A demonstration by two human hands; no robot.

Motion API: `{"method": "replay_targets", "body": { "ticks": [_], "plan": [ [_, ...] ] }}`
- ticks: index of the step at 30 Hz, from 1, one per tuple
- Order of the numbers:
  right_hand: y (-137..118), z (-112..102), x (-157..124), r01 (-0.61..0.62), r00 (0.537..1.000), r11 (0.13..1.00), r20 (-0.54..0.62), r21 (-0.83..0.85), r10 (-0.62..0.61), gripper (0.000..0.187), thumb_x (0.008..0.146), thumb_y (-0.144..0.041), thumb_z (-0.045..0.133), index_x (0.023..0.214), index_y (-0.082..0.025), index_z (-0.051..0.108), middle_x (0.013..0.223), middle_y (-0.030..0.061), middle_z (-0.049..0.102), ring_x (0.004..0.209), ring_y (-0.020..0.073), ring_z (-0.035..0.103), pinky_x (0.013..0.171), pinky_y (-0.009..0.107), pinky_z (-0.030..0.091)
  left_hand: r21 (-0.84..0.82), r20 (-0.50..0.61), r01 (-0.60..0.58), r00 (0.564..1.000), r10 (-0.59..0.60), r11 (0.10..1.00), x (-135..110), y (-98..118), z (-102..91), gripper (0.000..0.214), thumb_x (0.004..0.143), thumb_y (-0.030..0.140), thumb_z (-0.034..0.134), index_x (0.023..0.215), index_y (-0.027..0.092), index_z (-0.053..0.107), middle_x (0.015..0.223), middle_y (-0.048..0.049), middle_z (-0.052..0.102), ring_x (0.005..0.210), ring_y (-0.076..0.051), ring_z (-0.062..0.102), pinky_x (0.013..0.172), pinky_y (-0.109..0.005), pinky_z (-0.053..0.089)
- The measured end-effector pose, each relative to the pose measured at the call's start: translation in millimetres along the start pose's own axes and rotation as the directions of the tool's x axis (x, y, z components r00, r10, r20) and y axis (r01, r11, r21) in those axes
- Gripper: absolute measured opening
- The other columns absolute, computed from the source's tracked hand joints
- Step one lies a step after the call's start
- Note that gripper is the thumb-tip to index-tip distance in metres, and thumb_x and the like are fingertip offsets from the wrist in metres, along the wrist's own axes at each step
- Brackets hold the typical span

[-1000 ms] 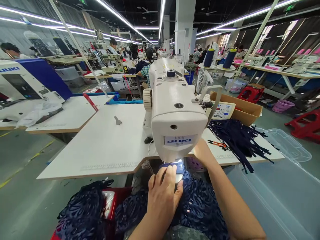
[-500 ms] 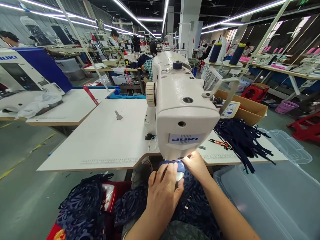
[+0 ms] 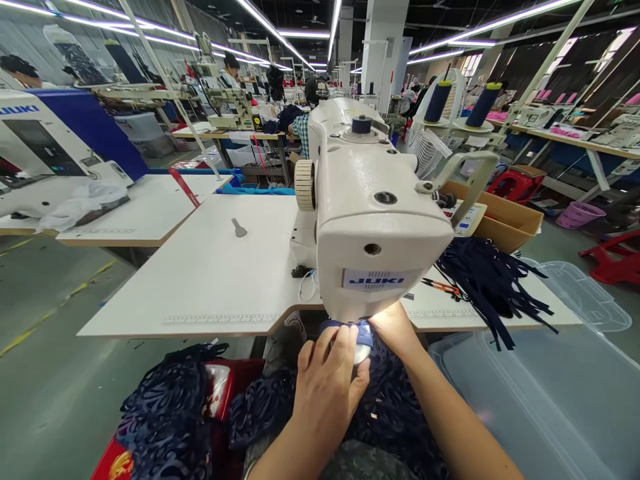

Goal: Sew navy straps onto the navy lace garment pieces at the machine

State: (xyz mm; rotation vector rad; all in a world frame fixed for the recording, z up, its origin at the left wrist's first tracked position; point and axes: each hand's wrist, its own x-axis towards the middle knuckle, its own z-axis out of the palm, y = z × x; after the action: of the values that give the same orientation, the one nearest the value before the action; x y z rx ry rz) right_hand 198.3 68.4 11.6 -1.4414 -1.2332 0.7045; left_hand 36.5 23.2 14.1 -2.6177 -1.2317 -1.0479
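A white JUKI sewing machine stands on the white table, its head facing me. Under the head lies navy blue lace fabric, which spills down toward my lap. My left hand rests flat on the fabric just below the needle area, fingers stretched forward and together. My right hand presses on the fabric at the right of the needle, lit by the machine lamp; its fingertips are partly hidden under the machine head.
A pile of navy strips and orange snips lie on the table's right. A clear plastic bin stands at right. More navy lace fills a red container at lower left. Other workers and machines fill the background.
My right hand came from behind the machine's right side to the fabric at the needle. The left hand stayed on the fabric, and the view shifted slightly.
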Motion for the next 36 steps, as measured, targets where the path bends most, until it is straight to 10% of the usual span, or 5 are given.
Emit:
{"method": "replay_targets", "body": {
  "ticks": [36],
  "plan": [
    [-18,4,9,0.073,0.988,0.99,0.129,0.12,-0.088,0.03,0.076,-0.027,0.06,0.103,-0.016,0.068,0.093,0.008,0.075,0.085,0.0223,0.069,0.086,0.036,0.053,0.053,-0.03,0.017,0.999,-0.016,0.998,-1,3,3.2,0.032,0.089,0.025,0.055,0.119,0.016,0.06,0.112,-0.0077,0.071,0.104,-0.024,0.061,0.088,-0.038,0.033]
  ]
}}
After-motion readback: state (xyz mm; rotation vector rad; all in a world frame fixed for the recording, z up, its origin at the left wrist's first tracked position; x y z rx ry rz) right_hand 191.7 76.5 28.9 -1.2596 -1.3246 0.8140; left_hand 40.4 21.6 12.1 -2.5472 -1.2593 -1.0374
